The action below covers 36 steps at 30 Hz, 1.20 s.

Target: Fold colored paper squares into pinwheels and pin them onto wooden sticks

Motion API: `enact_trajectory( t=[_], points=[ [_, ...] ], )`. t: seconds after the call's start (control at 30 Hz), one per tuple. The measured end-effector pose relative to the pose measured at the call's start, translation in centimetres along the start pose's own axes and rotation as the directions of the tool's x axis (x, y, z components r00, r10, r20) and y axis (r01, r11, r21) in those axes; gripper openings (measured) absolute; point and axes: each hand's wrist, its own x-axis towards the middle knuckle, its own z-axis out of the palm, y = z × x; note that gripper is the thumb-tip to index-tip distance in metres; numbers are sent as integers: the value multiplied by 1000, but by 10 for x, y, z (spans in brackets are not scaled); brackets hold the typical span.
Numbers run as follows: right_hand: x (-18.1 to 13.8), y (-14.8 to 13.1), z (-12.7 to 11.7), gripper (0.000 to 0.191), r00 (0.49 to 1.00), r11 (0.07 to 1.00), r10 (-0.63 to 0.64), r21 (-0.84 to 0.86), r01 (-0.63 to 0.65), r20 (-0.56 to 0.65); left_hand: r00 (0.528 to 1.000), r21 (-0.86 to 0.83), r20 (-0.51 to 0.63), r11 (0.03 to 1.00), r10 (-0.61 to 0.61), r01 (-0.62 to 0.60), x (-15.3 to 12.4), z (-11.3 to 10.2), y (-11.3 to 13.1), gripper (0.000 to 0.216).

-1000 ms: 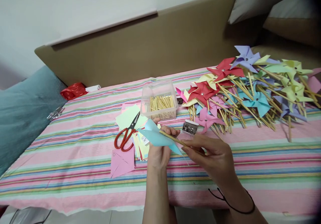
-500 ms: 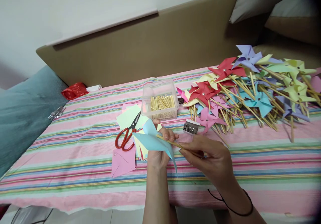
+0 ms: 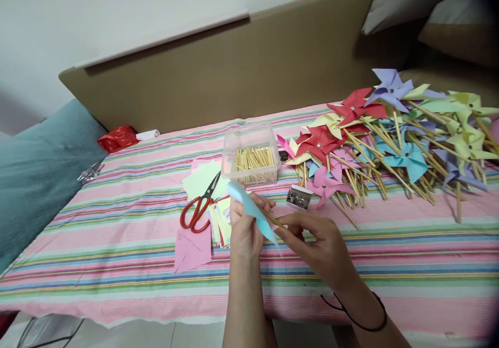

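Observation:
My left hand (image 3: 246,228) is closed on a light-blue paper pinwheel (image 3: 249,208), which is seen nearly edge-on; some of the fingers are behind the paper. A thin wooden stick (image 3: 276,221) runs from the pinwheel to the right. My right hand (image 3: 317,244) pinches that stick between thumb and fingers, close to the paper. Just beyond my right hand lies a small open box of metal pins (image 3: 298,197). Red-handled scissors (image 3: 199,208) rest left of my left hand, on pale green paper sheets (image 3: 200,182). A slit pink paper square (image 3: 193,249) lies nearer to me.
A clear plastic box (image 3: 251,176) of wooden sticks stands behind my hands. Many finished pinwheels (image 3: 405,156) are heaped at the right on the striped cloth (image 3: 117,265). A red plastic bag (image 3: 118,139) sits at the far left, by a teal cushion (image 3: 47,171).
The blue pinwheel has turned from showing its wide blades to nearly edge-on. My right hand has slid closer to the paper along the stick.

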Motion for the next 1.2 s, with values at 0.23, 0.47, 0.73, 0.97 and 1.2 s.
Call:
enact_trajectory(
  t=[0.23,0.47,0.73,0.97,1.2],
  points=[
    [2,21,0,22,923,936,345,8,-351,169,958,318,-255,947,130,-44,9,-8,-3,41],
    [2,31,-4,34,867,889,457,-63,-454,197,978,362,-210,928,-7,85,11,-15,0,35],
    [1,36,-10,31,853,881,473,-91,-465,220,987,391,-142,911,-80,130,7,-16,5,21],
    [1,35,-12,28,859,880,474,-69,-470,197,981,412,-191,905,-27,105,8,-16,1,27],
    [2,34,-12,29,872,892,453,-99,-442,186,964,444,-251,895,88,34,9,-14,-1,25]
  ],
)
